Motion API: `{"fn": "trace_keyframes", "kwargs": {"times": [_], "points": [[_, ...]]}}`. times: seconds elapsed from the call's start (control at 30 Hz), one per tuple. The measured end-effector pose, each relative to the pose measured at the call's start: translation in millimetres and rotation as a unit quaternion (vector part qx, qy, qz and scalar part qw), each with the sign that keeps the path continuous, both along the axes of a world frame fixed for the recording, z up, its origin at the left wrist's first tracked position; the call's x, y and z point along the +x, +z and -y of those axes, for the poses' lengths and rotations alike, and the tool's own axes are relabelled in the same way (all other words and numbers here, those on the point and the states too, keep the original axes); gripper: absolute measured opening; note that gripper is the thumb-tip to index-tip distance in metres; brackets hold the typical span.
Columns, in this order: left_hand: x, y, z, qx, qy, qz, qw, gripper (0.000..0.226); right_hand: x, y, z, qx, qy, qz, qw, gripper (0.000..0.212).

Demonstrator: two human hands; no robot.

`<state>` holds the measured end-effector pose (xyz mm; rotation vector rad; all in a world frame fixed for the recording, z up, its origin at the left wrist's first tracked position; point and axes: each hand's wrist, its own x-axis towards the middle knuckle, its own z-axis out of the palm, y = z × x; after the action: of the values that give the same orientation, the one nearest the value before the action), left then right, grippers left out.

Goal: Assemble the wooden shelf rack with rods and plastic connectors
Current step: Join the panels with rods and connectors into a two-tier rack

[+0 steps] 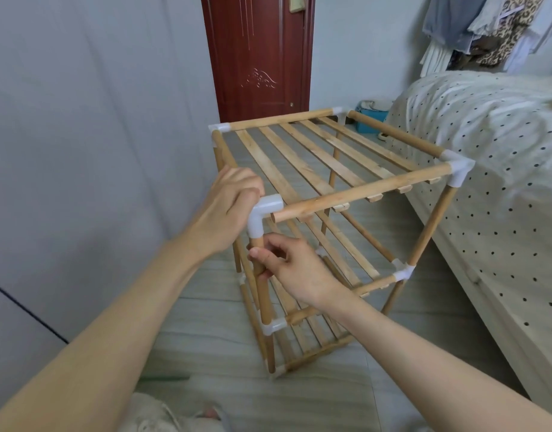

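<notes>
A three-tier wooden shelf rack (324,157) stands on the floor in front of me, its rods joined by white plastic connectors. At the near left top corner a white connector (263,215) sits on the upright rod (262,291). The top front rod (361,191) ends just short of that connector's socket, with a small gap. My left hand (231,204) grips the connector from the left and behind. My right hand (287,266) pinches the upright rod just below the connector. The other top corners, such as the right one (458,168), are joined.
A bed with a dotted cover (486,151) runs along the right, close to the rack. A grey wall lies to the left and a dark red door (259,54) stands behind. Clothes hang at the top right. A teal box (369,120) sits behind the rack.
</notes>
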<state>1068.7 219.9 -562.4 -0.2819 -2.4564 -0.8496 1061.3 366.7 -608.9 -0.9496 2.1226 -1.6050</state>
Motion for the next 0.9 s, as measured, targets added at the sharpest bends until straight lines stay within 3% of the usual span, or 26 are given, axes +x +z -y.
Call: {"fn": "trace_keyframes", "kwargs": {"times": [0.3,0.43,0.63,0.8,0.9], "points": [[1,-13,1,0.066,0.005,-0.018,0.998,0.022,-1,-5,2,0.025,-0.001,-0.019,1.000,0.019],[6,-21,6,0.062,0.020,-0.003,0.998,0.029,1,-4,5,0.043,-0.013,-0.047,0.998,0.030],[3,-22,-14,0.053,0.029,-0.006,0.998,0.043,-3,-2,0,-0.004,-0.005,0.015,1.000,0.030],[4,-27,-15,0.073,0.026,0.010,0.997,0.034,0,4,-14,0.026,0.007,0.020,0.999,0.022],[6,-27,-14,0.117,0.020,0.018,0.993,0.029,-6,13,-28,0.001,-0.002,0.080,0.997,0.020]]}}
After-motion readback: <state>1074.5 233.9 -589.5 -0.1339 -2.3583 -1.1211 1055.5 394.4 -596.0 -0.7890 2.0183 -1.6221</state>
